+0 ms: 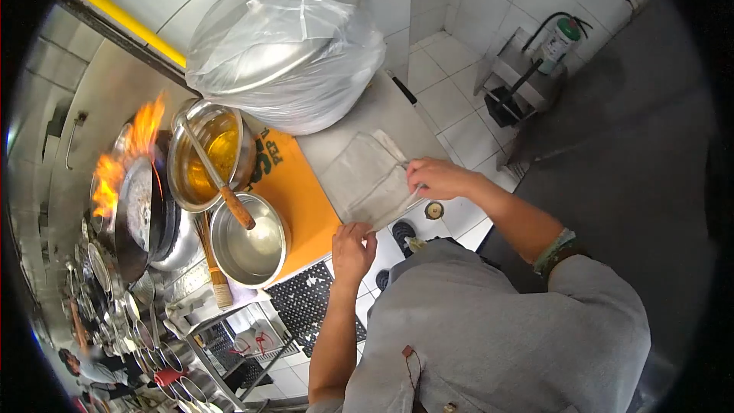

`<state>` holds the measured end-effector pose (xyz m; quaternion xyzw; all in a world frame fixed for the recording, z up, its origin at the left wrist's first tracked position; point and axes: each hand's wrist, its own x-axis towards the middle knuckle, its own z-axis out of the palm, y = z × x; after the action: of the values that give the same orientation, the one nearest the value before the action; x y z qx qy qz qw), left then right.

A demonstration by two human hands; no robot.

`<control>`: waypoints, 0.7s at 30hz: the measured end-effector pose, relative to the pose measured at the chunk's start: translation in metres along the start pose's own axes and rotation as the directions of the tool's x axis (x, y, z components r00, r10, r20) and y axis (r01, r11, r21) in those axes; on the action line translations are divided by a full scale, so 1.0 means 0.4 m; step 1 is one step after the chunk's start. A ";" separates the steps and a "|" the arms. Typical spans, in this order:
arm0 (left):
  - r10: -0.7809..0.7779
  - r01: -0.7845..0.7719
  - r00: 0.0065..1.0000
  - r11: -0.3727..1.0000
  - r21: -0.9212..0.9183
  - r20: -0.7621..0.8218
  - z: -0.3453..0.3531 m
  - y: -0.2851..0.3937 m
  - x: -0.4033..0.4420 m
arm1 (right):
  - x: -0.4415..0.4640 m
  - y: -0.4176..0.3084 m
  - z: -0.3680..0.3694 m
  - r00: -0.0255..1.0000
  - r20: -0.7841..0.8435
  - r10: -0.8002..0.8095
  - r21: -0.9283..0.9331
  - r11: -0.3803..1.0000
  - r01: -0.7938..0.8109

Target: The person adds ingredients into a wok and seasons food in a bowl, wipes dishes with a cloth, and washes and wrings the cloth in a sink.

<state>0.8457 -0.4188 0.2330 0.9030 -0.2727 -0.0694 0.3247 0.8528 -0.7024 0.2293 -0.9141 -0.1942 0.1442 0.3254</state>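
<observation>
A greyish folded cloth [365, 176] lies on the steel counter [336, 145] in front of me. My right hand [442, 179] is closed on its right edge, with a fold bunched between thumb and fingers. At the near corner, my left hand [353, 251] pinches the cloth between thumb and fingertips. To the left of the cloth an orange sheet [306, 210] with dark lettering covers part of the counter. On it stand a steel pot [258, 260] of pale liquid and a steel bowl [177, 160] of yellow oil, with a wooden-handled ladle [238, 208] across them.
Flames [141, 138] rise by a blackened wok [138, 218] at the left. A large plastic-wrapped bundle [298, 46] stands behind the cloth. A brush [220, 291] lies beside the pot. A fire extinguisher [554, 50] stands by the far wall. Another person [99, 367] is at the lower left.
</observation>
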 end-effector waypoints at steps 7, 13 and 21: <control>-0.380 0.397 0.849 0.917 -0.032 -0.367 -0.038 -0.066 0.163 | 0.171 -0.025 -0.119 0.892 -0.450 0.033 -0.078 0.994 -0.076; -0.589 0.606 0.780 0.795 0.025 -0.211 0.029 -0.083 0.197 | 0.270 -0.128 0.066 0.715 -0.645 0.272 0.703 0.577 0.415; -0.748 0.704 0.657 0.652 -0.281 -0.091 0.088 -0.217 0.220 | 0.227 -0.082 0.035 0.746 -0.545 0.383 0.826 0.396 0.401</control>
<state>0.9480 -0.4296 0.1560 0.8963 0.1568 -0.1333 0.3928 0.9191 -0.6306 0.2279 -0.5622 0.0432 -0.1122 0.8182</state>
